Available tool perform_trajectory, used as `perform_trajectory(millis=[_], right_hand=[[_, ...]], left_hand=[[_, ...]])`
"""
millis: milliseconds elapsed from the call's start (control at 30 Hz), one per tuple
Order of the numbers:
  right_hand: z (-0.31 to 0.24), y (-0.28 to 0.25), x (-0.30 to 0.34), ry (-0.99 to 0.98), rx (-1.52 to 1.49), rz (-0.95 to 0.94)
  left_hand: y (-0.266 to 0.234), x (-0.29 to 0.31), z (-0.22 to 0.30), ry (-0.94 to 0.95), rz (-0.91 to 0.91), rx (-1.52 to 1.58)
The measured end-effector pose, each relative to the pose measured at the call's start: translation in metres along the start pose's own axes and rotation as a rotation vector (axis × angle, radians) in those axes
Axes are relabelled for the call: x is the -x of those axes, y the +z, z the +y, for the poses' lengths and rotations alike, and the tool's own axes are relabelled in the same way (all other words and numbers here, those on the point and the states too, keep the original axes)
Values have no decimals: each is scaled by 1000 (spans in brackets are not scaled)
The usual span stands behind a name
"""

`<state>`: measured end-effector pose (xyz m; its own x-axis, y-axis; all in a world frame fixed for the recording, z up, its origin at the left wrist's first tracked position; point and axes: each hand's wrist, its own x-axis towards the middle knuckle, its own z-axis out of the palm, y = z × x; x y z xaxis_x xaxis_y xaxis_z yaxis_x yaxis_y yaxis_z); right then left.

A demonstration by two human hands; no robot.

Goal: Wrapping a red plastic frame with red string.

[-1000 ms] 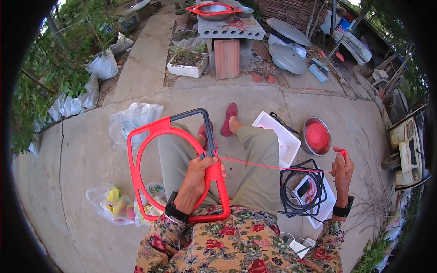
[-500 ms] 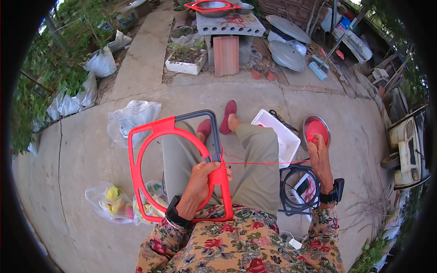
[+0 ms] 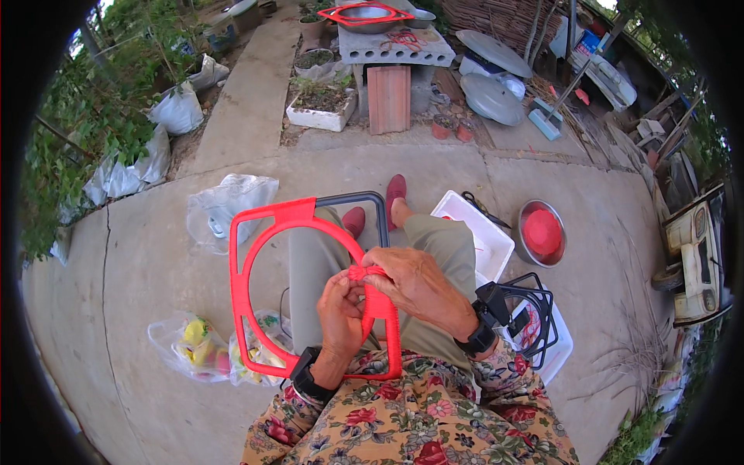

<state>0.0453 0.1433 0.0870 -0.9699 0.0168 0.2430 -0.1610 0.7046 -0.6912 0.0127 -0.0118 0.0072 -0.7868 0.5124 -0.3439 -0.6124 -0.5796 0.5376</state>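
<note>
A square frame with a round inner ring (image 3: 273,212) leans over my lap, most of it wound tightly in red cord. Its far right corner (image 3: 380,203) is bare dark grey. In front of the ring's right side, a small bundle of red cord (image 3: 366,272) sits between my hands. My left hand (image 3: 341,314) is closed, its thumb and fingertips on the bundle's left end. My right hand (image 3: 418,283) reaches across from the right and pinches the bundle's right end. Part of the wound right side is hidden behind my hands.
To the right stand a white foam box (image 3: 484,236), a metal bowl with a red mass (image 3: 542,231), and bare dark frames (image 3: 535,310) over a white box. Plastic bags (image 3: 190,349) lie at left. Further off is a concrete block stand (image 3: 395,50).
My right hand has come in from the far right with the cord bundle to the frame. My left hand has moved from the frame's side to the bundle.
</note>
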Motion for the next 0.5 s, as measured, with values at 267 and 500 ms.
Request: perform_trajectory(millis=[267,500], right_hand=[[11,27,0,-159,236,32],[11,20,4,-101,161,93]], left_hand=[[1,3,-7,99,31,28],[-1,-1,-7,11,111,-6]])
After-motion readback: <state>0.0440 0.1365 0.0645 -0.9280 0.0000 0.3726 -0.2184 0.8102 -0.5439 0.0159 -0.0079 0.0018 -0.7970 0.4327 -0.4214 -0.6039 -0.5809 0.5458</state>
